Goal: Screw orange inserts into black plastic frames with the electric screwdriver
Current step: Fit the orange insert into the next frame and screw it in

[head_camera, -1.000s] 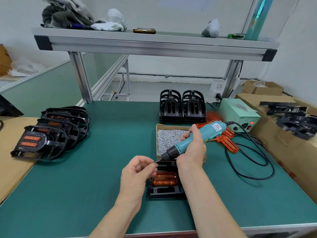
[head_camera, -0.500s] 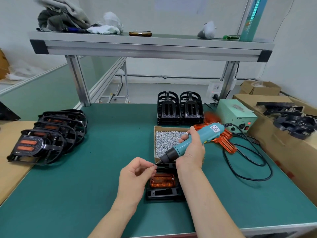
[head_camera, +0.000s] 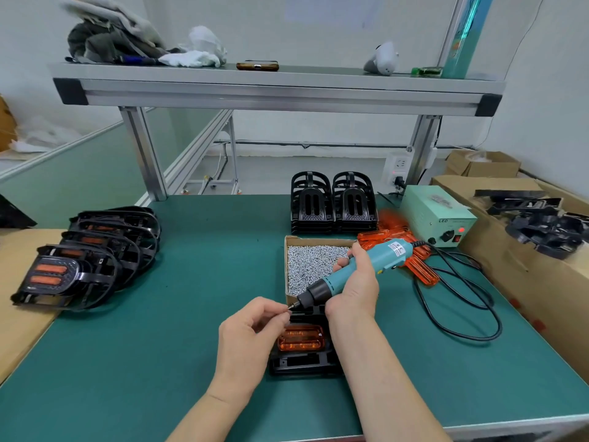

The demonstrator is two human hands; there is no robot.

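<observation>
Step in hand, as judged: loading a screw onto the bit before driving. The right hand [head_camera: 353, 291] grasps the screwdriver [head_camera: 379, 260] round its barrel, nose tilted down and leftward over the far end of the frame [head_camera: 302, 363]. The frame lies flat on the bench [head_camera: 191, 314] near the front edge, with one insert [head_camera: 301, 338] seated in its farther slot; the nearer slot shows bare. The left hand [head_camera: 251, 330] has thumb and forefinger pinched at the bit tip, on what I judge to be a screw [head_camera: 289, 309]. Good practice: seat the screw square on the bit, release only once it holds, bring the driver upright over the hole before running it, and steady the frame with the left hand. Not verifiable: the screw is too small to make out clearly; the frame's far end and screw holes are hidden behind both hands; whether the insert is already fastened cannot be told. The box [head_camera: 314, 263] of screws sits just beyond.
</observation>
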